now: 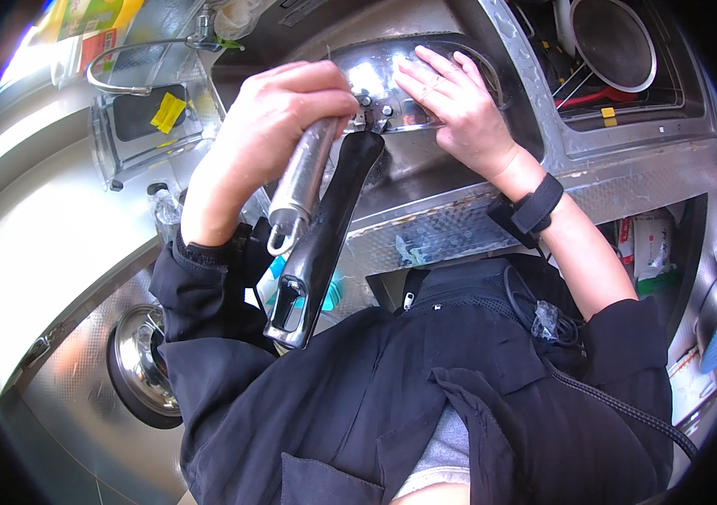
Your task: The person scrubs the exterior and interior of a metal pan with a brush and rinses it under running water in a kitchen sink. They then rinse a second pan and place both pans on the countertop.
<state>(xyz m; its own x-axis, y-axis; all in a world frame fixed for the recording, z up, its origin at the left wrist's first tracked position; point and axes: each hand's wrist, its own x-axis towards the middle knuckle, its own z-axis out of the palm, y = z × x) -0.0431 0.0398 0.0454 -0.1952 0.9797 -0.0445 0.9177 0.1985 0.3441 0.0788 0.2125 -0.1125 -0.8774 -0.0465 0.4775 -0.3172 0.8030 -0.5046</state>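
A shiny metal pan (358, 69) lies tilted in the stainless steel sink (415, 158), its outer side facing up and its long black handle (327, 233) reaching over the sink's front edge toward my body. My left hand (295, 107) is closed around a metal utensil handle (308, 170) with a hanging loop; the utensil's working end is hidden. This handle lies alongside the pan's black one. My right hand (453, 107) rests on the pan's outer surface, right of the handle rivets, with its fingers spread.
Right of the sink, a second basin holds a round strainer (614, 44) and a red utensil (604, 96). A curved faucet (137, 91) and a clear plastic container (144, 151) stand at the left. A metal lid (144, 360) lies lower left. Below the sink edge are shelves with bags (652, 240).
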